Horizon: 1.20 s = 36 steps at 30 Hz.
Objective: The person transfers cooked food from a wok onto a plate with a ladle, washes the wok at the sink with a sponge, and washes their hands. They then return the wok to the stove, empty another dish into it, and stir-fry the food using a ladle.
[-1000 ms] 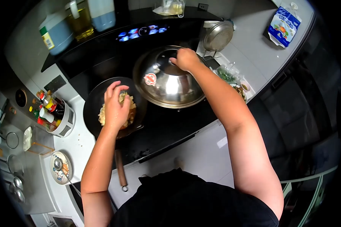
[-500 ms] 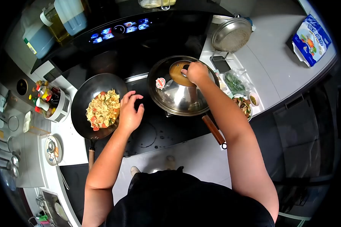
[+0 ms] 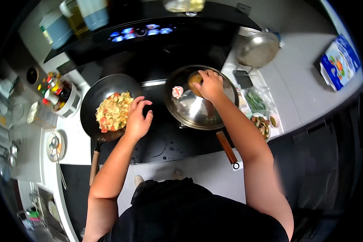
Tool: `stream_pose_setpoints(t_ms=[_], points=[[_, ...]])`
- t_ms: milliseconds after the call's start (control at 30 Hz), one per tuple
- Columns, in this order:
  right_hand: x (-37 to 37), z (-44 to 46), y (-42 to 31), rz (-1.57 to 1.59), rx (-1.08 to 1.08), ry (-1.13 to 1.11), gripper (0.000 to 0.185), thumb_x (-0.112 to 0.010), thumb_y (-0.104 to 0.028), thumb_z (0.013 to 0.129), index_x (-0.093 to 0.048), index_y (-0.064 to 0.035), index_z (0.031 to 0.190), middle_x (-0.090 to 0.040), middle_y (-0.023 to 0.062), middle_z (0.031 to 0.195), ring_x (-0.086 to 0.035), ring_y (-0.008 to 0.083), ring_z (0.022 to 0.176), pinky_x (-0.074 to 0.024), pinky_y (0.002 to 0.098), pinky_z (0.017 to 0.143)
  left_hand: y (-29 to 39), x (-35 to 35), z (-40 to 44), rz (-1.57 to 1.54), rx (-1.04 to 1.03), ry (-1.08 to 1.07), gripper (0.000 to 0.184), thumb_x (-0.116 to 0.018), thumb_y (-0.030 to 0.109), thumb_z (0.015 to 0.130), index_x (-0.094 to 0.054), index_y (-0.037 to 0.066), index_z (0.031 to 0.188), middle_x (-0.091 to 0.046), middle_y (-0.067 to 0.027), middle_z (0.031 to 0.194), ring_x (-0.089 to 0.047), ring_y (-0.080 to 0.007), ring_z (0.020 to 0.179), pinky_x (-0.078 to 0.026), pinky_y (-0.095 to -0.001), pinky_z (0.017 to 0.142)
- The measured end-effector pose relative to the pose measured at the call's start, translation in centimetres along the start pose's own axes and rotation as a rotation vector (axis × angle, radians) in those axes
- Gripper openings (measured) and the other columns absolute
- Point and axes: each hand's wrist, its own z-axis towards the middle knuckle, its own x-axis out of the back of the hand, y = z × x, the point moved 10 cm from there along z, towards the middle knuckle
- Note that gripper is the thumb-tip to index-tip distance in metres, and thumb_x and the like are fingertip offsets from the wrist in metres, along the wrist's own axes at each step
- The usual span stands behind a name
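Note:
My left hand is over the stove at the right edge of the left wok, fingers spread and holding nothing. Noodle-like pieces with red bits form a heap of food in that wok. To the right, a shiny steel lid with a round brownish glass centre and a red-and-white sticker lies over a second pan, whose wooden handle sticks out at the front. At the lid's centre is my right hand, its fingers loosened and apart around the knob, which they partly hide.
A second lid leans in a stand at the back right, near bagged greens and a food bowl. A blue-white bag lies far right. Bottles in a rack and a plate with a ladle are on the left.
The lid, earlier held by its knob beside the left wok, has come down over the right pan. My right hand's fingers have since loosened. My left hand now uncovers the food, and the view has shifted.

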Motion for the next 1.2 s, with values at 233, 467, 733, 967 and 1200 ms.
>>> stream_pose_setpoints(t_ms=[233, 467, 733, 967, 1200], points=[[0.4, -2.2, -18.4, 0.443, 0.390, 0.061, 0.023, -0.073, -0.030, 0.077, -0.070, -0.0083, 0.082, -0.062, 0.0068, 0.098, -0.055, 0.0270, 0.103, -0.0411, 0.0408, 0.089, -5.8, 9.0, -5.5, 0.081, 0.179, 0.138, 0.027, -0.064, 0.011, 0.079, -0.059, 0.010, 0.106, -0.049, -0.0155, 0.127, -0.046, -0.0380, 0.117, -0.039, -0.0427, 0.099], [-4.3, -7.6, -42.8, 0.819, 0.740, -0.147, 0.015, -0.063, -0.015, 0.083, -0.068, -0.0047, 0.074, -0.062, 0.0105, 0.094, -0.057, 0.0315, 0.093, -0.0435, 0.0424, 0.088, -13.6, 26.5, -19.5, 0.217, 0.566, 0.432, 0.028, -0.063, 0.014, 0.082, -0.060, 0.012, 0.109, -0.046, -0.0151, 0.132, -0.043, -0.0347, 0.124, -0.037, -0.0421, 0.103], [-8.0, -19.8, -70.5, 0.909, 0.967, -0.784, 0.031, -0.068, -0.021, 0.081, -0.063, -0.0096, 0.110, -0.060, 0.0170, 0.109, -0.058, 0.0323, 0.104, -0.0462, 0.0378, 0.090, -23.4, 41.4, -35.8, 0.215, 0.748, 0.714, 0.027, -0.063, 0.015, 0.083, -0.060, 0.012, 0.109, -0.046, -0.0133, 0.132, -0.043, -0.0329, 0.124, -0.036, -0.0410, 0.103], [-13.6, -23.3, -84.8, 0.845, 0.753, -0.644, 0.049, -0.070, -0.023, 0.080, -0.053, -0.0079, 0.124, -0.056, 0.0171, 0.117, -0.060, 0.0305, 0.099, -0.0502, 0.0370, 0.085, -33.4, 48.4, -45.5, 0.063, 0.892, 0.736, 0.025, -0.064, 0.014, 0.083, -0.062, 0.012, 0.108, -0.051, -0.0117, 0.129, -0.048, -0.0309, 0.118, -0.044, -0.0364, 0.090], [-23.4, -31.5, -81.5, 1.210, -0.302, -1.609, 0.015, -0.056, -0.023, 0.093, -0.049, -0.0097, 0.093, -0.056, 0.0055, 0.067, -0.058, 0.0189, 0.055, -0.0507, 0.0352, 0.048, -38.5, 48.3, -47.5, 0.008, 0.821, 0.631, 0.022, -0.061, 0.010, 0.084, -0.063, 0.012, 0.106, -0.053, -0.0110, 0.127, -0.053, -0.0266, 0.113, -0.045, -0.0319, 0.083]])
